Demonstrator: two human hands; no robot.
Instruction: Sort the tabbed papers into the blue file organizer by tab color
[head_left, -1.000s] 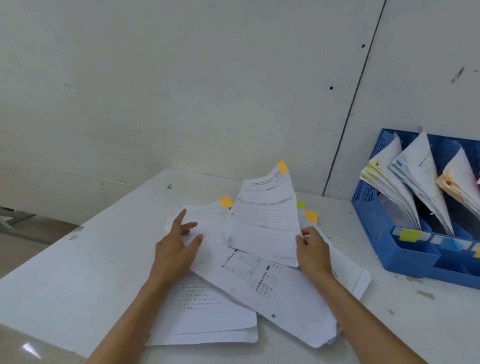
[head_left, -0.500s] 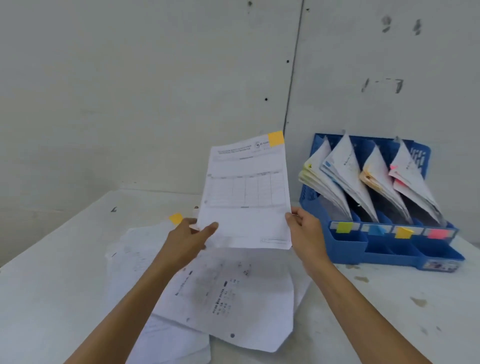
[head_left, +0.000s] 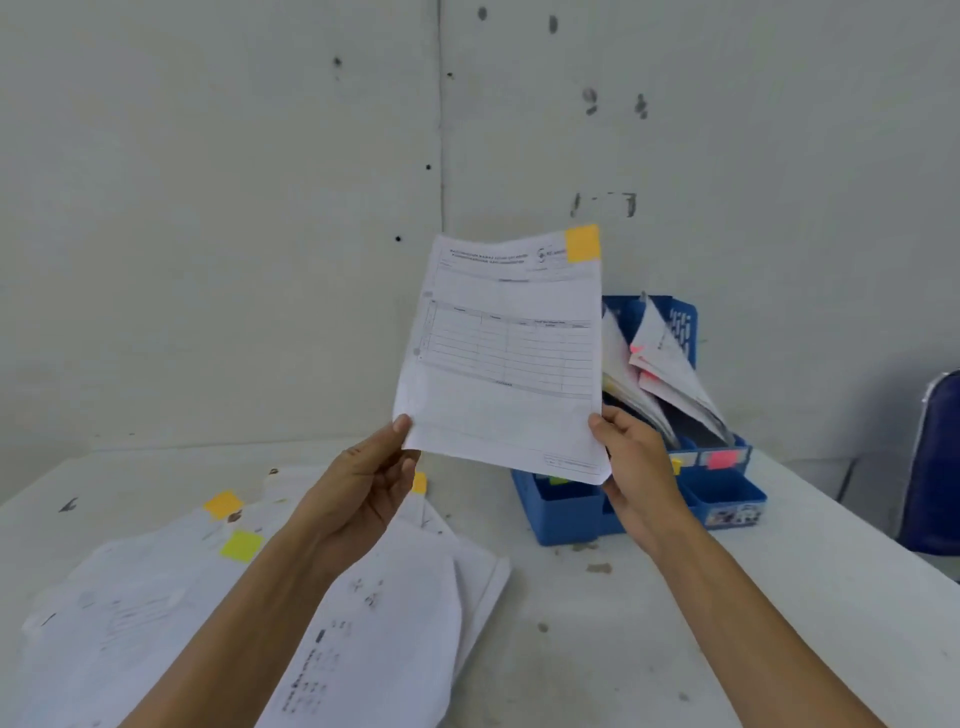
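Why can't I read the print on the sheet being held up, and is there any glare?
In the head view, the held sheet is softly blurred, so its table lines show but the text does not; the light is flat and even, with no glare and only faint shadows; the loose papers on the table look washed out; wide-angle bending curves the table edge.
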